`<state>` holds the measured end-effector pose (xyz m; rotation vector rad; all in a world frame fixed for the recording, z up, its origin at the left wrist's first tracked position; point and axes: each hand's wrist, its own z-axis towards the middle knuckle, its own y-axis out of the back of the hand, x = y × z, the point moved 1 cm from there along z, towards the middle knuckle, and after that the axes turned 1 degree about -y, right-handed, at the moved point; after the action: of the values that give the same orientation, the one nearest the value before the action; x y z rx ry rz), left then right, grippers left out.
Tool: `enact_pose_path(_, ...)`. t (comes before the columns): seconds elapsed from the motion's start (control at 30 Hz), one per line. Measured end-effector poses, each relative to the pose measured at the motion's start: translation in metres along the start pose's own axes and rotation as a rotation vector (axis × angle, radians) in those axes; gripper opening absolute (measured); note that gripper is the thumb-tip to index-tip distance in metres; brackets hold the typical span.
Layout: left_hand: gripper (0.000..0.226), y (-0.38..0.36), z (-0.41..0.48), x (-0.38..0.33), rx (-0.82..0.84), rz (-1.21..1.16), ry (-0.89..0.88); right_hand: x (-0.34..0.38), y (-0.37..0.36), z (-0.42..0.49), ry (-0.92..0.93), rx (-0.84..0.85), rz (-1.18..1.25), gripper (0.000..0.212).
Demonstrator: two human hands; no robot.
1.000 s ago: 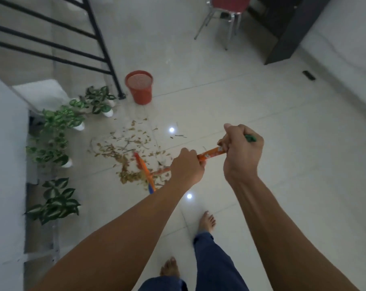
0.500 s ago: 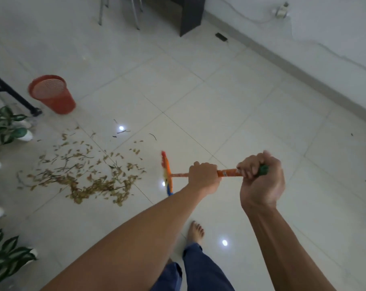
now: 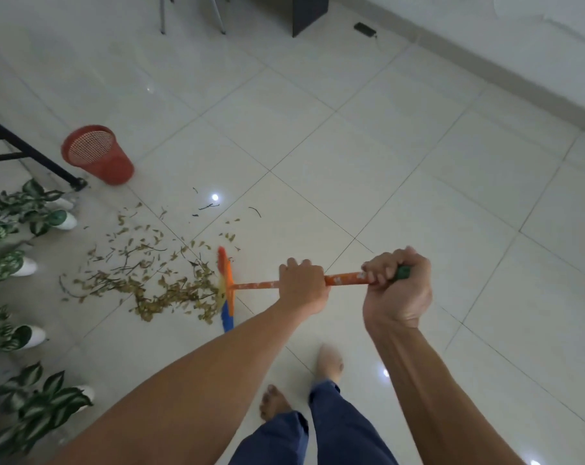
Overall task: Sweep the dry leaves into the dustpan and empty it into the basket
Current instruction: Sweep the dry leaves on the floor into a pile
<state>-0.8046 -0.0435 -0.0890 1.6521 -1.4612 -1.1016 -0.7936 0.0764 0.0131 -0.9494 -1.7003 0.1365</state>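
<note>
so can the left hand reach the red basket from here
Probably not. The left hand grips the broom handle, and the basket stands beyond the dry leaves, apparently out of reach; a step closer seems needed.

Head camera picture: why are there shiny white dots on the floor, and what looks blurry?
Head view: the dots are glare, probably lamps mirrored in the glossy white tiled floor; head view: the orange plastic broom and one bare foot are motion-smeared; head view: dim overall.

Possibly a label [image 3: 339, 280] on the broom handle [image 3: 257, 285], unreadable.
</note>
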Motion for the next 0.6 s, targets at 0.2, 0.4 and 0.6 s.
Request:
enact_pose_path(0.2,0.019,0.017,0.04,-0.054,-0.009,-0.263,-0.112,0.052,0.0,0.039,0.135,0.068,-0.226,0.058)
enact_pose_path(0.4,0.021,-0.018,0.074,-0.068,0.148,-0.216,-0.083,0.029,0.036,0.072,0.058,-0.058,-0.339,0.052)
enact_pose_path(0.6,0.025,-0.045,0.072,-0.041,0.235,-0.098,0.003,-0.005,0.055,0.083,-0.137,-0.153,-0.235,0.052)
